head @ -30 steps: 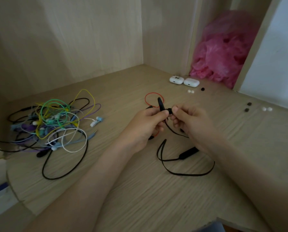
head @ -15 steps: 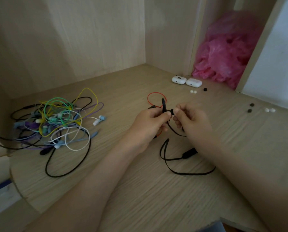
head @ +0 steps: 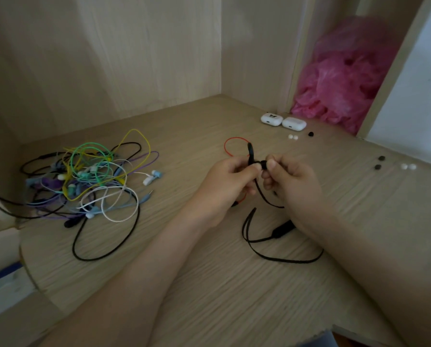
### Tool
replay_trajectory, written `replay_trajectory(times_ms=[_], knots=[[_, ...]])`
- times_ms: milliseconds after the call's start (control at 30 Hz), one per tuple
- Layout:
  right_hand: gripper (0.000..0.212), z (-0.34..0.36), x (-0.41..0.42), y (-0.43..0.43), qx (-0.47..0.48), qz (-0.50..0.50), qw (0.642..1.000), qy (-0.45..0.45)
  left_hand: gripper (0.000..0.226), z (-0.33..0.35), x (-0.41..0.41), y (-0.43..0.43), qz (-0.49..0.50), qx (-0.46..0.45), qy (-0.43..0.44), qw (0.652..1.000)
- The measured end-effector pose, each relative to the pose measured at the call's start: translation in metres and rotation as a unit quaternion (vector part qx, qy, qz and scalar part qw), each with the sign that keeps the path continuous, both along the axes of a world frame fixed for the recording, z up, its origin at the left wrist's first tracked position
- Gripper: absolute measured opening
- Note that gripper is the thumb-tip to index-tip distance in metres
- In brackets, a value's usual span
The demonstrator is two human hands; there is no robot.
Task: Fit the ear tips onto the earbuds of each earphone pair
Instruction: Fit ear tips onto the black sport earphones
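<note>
Black and slim, the earphone (head: 250,155) stands nearly upright in the head view, its stem pinched in the narrow grip of the left hand (head: 230,179) above the wood-grain table (head: 234,284). The right hand (head: 290,179) pinches a small round ear tip (head: 264,165) against the bud. A flat black cable (head: 284,258) loops below the wrists. A tangle of coloured earphones (head: 89,176) lies well apart leftward; loose round tips (head: 408,166) dot the open room near the right edge.

arms: 2 bare forearms | left grip (head: 228,181): bare | right grip (head: 292,181): bare, short thumbnail showing
</note>
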State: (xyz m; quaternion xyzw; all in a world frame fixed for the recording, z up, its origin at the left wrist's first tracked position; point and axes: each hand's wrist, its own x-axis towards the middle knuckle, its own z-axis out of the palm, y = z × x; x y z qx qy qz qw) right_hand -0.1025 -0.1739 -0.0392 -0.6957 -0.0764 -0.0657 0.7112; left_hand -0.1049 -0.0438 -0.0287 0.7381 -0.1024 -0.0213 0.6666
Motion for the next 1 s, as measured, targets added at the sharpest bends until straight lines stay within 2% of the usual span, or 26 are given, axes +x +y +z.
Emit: replay_trajectory(times_ms=[100,167,367,567,667,800,900,1000], knots=[[0.022,0.001,0.003,-0.003,0.058,0.049,0.997,0.032,0.012,0.002,-0.001,-0.002,-0.006,-0.039,0.028,0.999],[0.021,0.001,0.004,-0.004,0.063,0.057,0.996,0.042,0.013,0.002,-0.001,-0.002,-0.002,-0.046,0.036,0.998],[0.021,0.001,0.001,0.0,-0.058,-0.005,0.998,0.002,0.012,-0.001,-0.003,-0.004,0.041,0.029,0.005,0.999],[0.018,-0.005,0.002,0.001,-0.155,-0.067,0.984,-0.051,0.015,-0.005,-0.003,-0.008,0.097,0.14,-0.083,0.982],[0.015,-0.008,0.002,0.002,-0.196,-0.092,0.973,-0.084,0.019,-0.005,-0.003,-0.01,0.124,0.209,-0.157,0.957],[0.008,-0.01,0.001,0.004,-0.246,-0.121,0.953,-0.129,0.016,-0.006,-0.005,-0.01,0.142,0.258,-0.235,0.926],[0.008,-0.01,0.0,0.005,-0.242,-0.124,0.953,-0.132,0.012,-0.006,-0.006,-0.011,0.143,0.263,-0.249,0.921],[0.018,-0.006,-0.001,0.007,-0.161,-0.108,0.975,-0.105,0.008,-0.005,-0.003,-0.01,0.127,0.19,-0.19,0.955]])
